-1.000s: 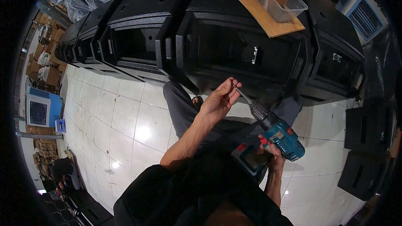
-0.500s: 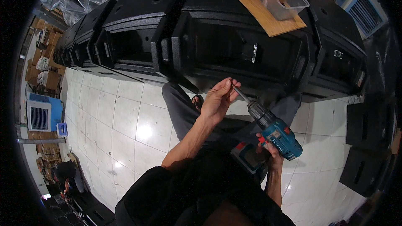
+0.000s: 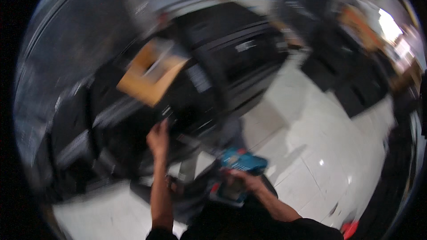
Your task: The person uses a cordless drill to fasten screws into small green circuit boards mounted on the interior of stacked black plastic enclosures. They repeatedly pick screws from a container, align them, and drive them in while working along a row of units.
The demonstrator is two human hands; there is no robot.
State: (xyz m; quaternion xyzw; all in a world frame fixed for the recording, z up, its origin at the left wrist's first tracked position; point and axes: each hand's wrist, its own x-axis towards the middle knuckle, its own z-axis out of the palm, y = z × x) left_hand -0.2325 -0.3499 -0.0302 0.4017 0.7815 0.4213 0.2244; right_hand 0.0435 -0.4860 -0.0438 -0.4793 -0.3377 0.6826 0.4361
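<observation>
My right hand [image 3: 244, 178] grips a teal cordless drill [image 3: 242, 160] by its handle, above my lap. The drill's chuck and bit point left toward the black cabinets and are smeared by motion. My left hand [image 3: 158, 138] reaches up at the front opening of a black speaker-like cabinet [image 3: 189, 102]. Its fingers look bunched but are too blurred to show whether anything is between them. Just beyond the fingertips is a small pale metallic part [image 3: 166, 110] inside the cabinet.
On the cabinet lies a wooden board [image 3: 149, 90] with a clear plastic tub [image 3: 162, 60]. Another black cabinet [image 3: 242, 58] adjoins on the right, with more to the left. Black boxes [image 3: 360, 91] stand on the tiled floor [image 3: 307, 151] at right. A red object [image 3: 350, 230] lies lower right.
The view has swung to the right, blurring everything. My left hand has left the drill bit's tip and moved toward the cabinet opening. My right hand keeps hold of the drill.
</observation>
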